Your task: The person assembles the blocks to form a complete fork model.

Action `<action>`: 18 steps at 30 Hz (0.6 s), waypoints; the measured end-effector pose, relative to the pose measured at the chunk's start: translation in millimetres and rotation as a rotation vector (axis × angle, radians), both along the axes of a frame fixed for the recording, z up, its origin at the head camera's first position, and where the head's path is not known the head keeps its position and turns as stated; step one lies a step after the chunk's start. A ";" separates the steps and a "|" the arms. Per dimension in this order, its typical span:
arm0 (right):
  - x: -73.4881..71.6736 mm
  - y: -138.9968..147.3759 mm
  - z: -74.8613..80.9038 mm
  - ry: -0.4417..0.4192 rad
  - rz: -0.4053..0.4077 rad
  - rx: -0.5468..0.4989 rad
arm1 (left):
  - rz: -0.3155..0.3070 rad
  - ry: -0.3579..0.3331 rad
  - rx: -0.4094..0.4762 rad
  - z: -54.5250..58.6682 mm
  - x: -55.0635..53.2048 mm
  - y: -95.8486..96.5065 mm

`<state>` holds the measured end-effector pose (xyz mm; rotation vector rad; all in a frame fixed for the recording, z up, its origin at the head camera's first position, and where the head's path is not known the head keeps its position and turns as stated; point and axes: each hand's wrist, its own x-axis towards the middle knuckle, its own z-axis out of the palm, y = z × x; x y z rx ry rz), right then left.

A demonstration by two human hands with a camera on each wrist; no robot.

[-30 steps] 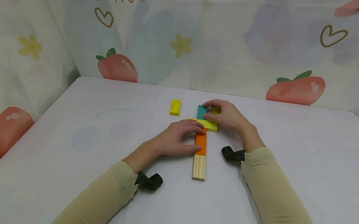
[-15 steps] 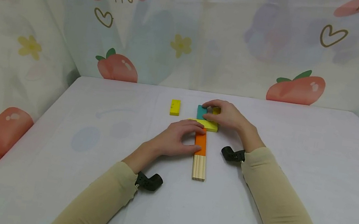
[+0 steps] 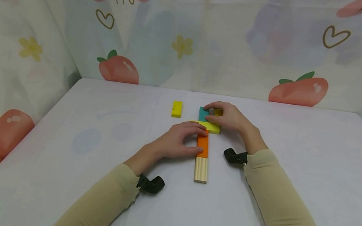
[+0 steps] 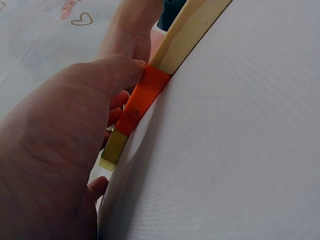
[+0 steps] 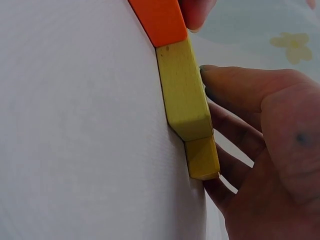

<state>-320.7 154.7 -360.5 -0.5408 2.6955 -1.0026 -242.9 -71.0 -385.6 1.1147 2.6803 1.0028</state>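
Note:
My left hand touches the orange block with its thumb and fingertips, the fingers spread and gently bent. A plain wooden block lies end to end with the orange one. Crosswise at its far end is a light yellow block, partly covered by my left fingers. My right hand pinches a teal block between thumb and index finger, just beyond the yellow crossbar. A darker yellow block shows partly under this hand; in the right wrist view that yellow block sits against the crossbar.
A separate small yellow block lies left of the arrangement, near the table's back edge. A white cloth covers the table. Patterned curtains hang behind and at the sides. A black wrist device is on each arm.

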 end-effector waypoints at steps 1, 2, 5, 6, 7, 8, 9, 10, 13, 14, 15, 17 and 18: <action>-0.1 0.0 0.0 -0.002 0.001 0.002 | 0.001 -0.001 0.000 0.5 0.4 0.0; 0.1 0.0 0.2 -0.003 0.004 0.002 | 0.002 -0.003 0.000 0.9 0.9 0.0; 0.5 0.0 1.1 -0.003 0.010 0.000 | 0.003 -0.004 -0.001 1.4 1.2 0.3; 0.4 0.2 1.1 -0.003 0.010 -0.002 | 0.003 -0.004 -0.002 1.1 1.0 0.3; 0.6 0.2 1.3 -0.002 0.011 -0.006 | 0.002 -0.004 -0.004 1.0 0.8 0.3; 0.8 0.1 1.4 0.001 0.010 -0.009 | 0.002 -0.005 -0.006 0.7 0.5 0.3; 0.8 0.2 1.2 0.004 0.011 -0.012 | 0.003 -0.004 -0.008 0.4 0.2 0.3; 1.0 0.1 1.2 0.007 0.009 -0.016 | 0.002 -0.002 -0.011 0.0 -0.2 0.4; 0.8 0.1 0.4 0.012 0.008 -0.025 | 0.001 0.001 -0.017 -0.5 -0.8 0.3; 0.9 0.2 0.4 0.014 0.010 -0.025 | 0.001 0.001 -0.017 -0.6 -0.8 0.3; 0.8 0.1 0.2 0.013 0.011 -0.026 | 0.002 0.002 -0.018 -0.7 -0.9 0.2; 1.2 -0.1 0.7 0.012 0.013 -0.027 | 0.002 0.002 -0.018 -0.8 -0.9 0.1; 1.0 -0.1 0.6 0.012 0.015 -0.025 | 0.004 0.001 -0.018 -0.8 -0.9 -0.1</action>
